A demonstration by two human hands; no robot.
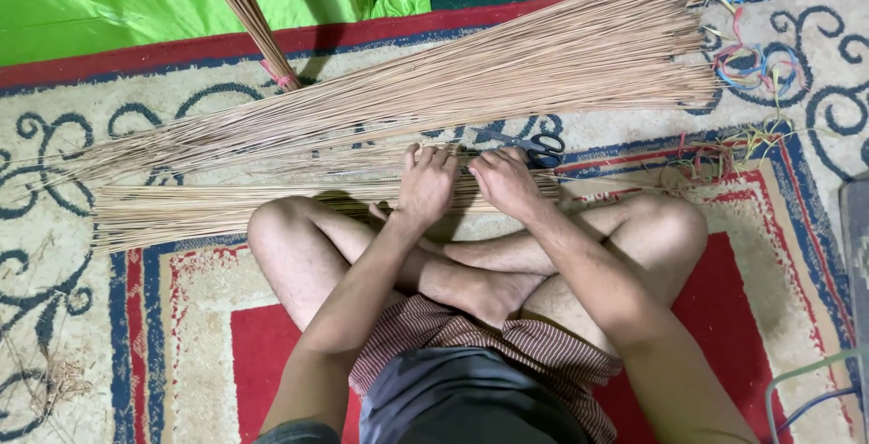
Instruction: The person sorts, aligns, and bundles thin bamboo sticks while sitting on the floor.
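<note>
The small bundle of sticks (272,206) lies flat on the rug (109,335), just past my crossed legs at 12 o'clock. My left hand (425,181) and right hand (504,181) press down on it, fingers curled over the sticks. Scissors (534,146) sit at 1 o'clock, touching my right fingers. A big fan of sticks (471,77) spreads beyond.

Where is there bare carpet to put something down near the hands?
Free: the carpet left of the left knee, below the short stick bundle; also the red carpet right of the right knee. Crowded: before both hands, left hand and right hand, with sticks, scissors and coloured strings.
</note>
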